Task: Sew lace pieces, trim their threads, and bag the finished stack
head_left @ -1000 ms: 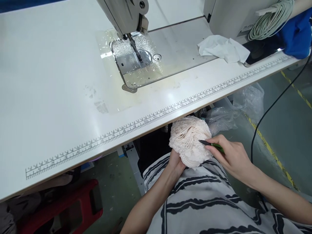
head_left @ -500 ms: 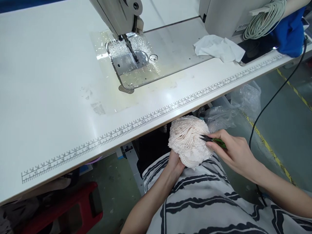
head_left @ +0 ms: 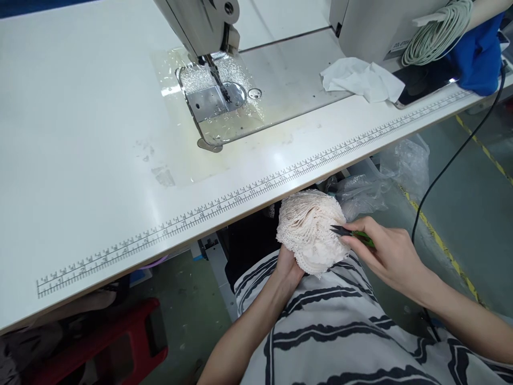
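Observation:
A bundle of pale pink lace (head_left: 306, 230), gathered in many layered folds, rests above my lap, just below the table's front edge. My left hand (head_left: 289, 263) holds it from beneath; most of its fingers are hidden under the lace. Thread snips (head_left: 363, 237) with black blades and a green handle sit in my right hand (head_left: 385, 251), pinched between thumb and fingers. Their blade tips point left over the right side of the lace. Whether they touch it, I cannot tell.
Beyond the lace is a white table (head_left: 80, 133) with a printed ruler along its front edge. A sewing machine (head_left: 200, 27) stands on it. White cloth (head_left: 363, 79) and a phone (head_left: 425, 83) lie at right. A black cable (head_left: 441, 171) hangs down. A red stool (head_left: 136, 331) is lower left.
Hands, lace and snips hold nearly the same place. The view has shifted slightly, so the table and machine appear a little further right.

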Available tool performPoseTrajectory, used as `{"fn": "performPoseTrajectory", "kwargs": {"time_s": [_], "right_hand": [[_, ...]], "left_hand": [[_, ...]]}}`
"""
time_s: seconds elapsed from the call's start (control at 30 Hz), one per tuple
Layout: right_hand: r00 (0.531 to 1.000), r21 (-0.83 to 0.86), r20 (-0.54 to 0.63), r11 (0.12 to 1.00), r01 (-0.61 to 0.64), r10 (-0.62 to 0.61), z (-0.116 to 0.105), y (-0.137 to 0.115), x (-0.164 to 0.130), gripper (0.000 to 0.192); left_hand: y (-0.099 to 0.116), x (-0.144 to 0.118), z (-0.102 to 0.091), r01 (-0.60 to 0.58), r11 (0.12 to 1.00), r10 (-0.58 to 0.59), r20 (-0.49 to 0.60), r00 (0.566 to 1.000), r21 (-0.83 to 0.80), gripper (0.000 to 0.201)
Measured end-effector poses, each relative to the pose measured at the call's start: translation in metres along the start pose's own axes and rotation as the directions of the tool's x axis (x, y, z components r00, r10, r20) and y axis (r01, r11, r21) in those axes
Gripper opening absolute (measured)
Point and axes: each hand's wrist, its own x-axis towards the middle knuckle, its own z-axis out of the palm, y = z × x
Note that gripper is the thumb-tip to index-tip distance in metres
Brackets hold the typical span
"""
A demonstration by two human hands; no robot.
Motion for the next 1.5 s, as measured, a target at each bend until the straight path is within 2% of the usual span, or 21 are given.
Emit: {"fn": "performPoseTrajectory", "kwargs": {"time_s": [0.17,0.3,0.6,0.8,1.1,1.3,1.5], "right_hand": [[1.000,0.005,0.000,1.000,-0.009,0.009,0.001,-0.001,0.003,0.019],[1.000,0.021,-0.023,1.000,0.014,-0.014,0.003,-0.002,0.004,0.016],[0.999,0.054,-0.042,0.998,0.017,-0.015,0.003,-0.001,0.003,0.010],[0.998,0.107,-0.065,0.994,-0.003,0.010,0.002,0.000,0.001,0.007],[0.999,0.092,0.034,0.995,-0.037,0.034,-0.009,0.003,0.005,0.016],[0.993,0.148,0.104,0.987,-0.065,0.050,-0.013,-0.001,0.010,0.017],[0.994,0.153,0.108,0.987,-0.044,0.028,-0.012,-0.002,0.011,0.016]], "left_hand": [[-0.001,0.001,0.000,0.018,1.000,-0.018,0.005,1.000,-0.018,0.035],[-0.002,0.000,0.002,0.025,0.999,-0.026,-0.034,0.999,-0.026,0.033],[-0.002,0.002,0.001,0.048,0.999,-0.047,0.020,0.999,-0.018,0.035],[-0.001,0.001,0.002,0.030,1.000,-0.031,-0.026,0.999,-0.007,0.035],[-0.001,-0.002,0.003,0.034,0.999,-0.034,-0.002,0.999,0.012,0.039],[-0.002,0.001,0.001,0.080,0.997,-0.081,0.076,0.994,0.018,0.045],[-0.004,0.005,-0.004,0.088,0.996,-0.092,0.126,0.988,0.033,0.042]]}}
